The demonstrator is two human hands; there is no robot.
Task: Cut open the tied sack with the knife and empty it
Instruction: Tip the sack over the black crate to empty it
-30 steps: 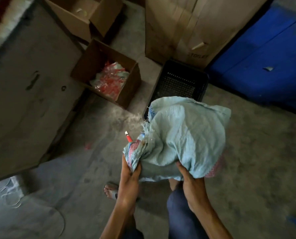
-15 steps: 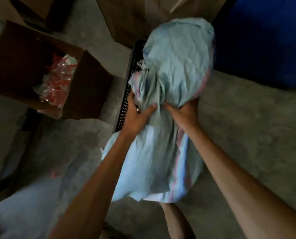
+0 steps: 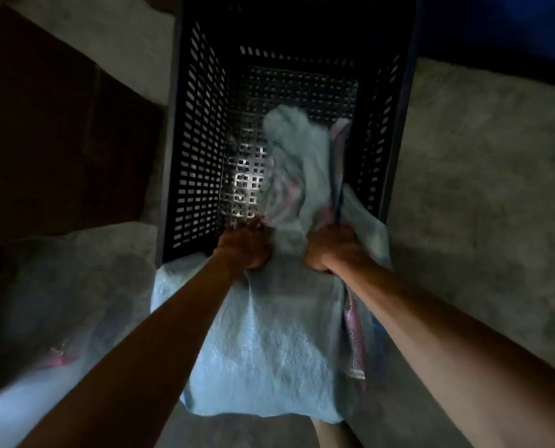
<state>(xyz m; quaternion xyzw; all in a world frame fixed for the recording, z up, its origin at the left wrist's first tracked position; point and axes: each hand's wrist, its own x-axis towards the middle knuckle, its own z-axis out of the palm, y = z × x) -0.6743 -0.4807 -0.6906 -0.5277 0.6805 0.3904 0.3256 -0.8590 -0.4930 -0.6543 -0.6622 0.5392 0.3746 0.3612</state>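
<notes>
At the far left a dark brown cardboard box (image 3: pixel 53 140) sits in deep shadow, its edges cut off by the frame, and below it a pale blurred shape (image 3: pixel 43 318) on the floor with a pink smear is too smeared to identify. Next comes the left hand (image 3: pixel 247 245), clenched around a bunch of the sack (image 3: pixel 269 334) at the near rim of the black perforated crate (image 3: pixel 198 140). The sack is a pale blue woven bag with red and pink striping along one edge; its upper end reaches down inside the crate toward the right wall, while the rest drapes over the near rim and hangs below the wrists toward the camera, loose and wrinkled. Whether that end inside the crate is open or tied cannot be made out, since the fabric there is blurred and folded on itself. The right hand (image 3: pixel 332 247) grips the sack just beside the left, fist closed on the cloth at the rim. To the right lies bare grey concrete floor (image 3: pixel 479 189), and a dark blue surface (image 3: pixel 496 27) fills the top right corner, too dim to identify.
</notes>
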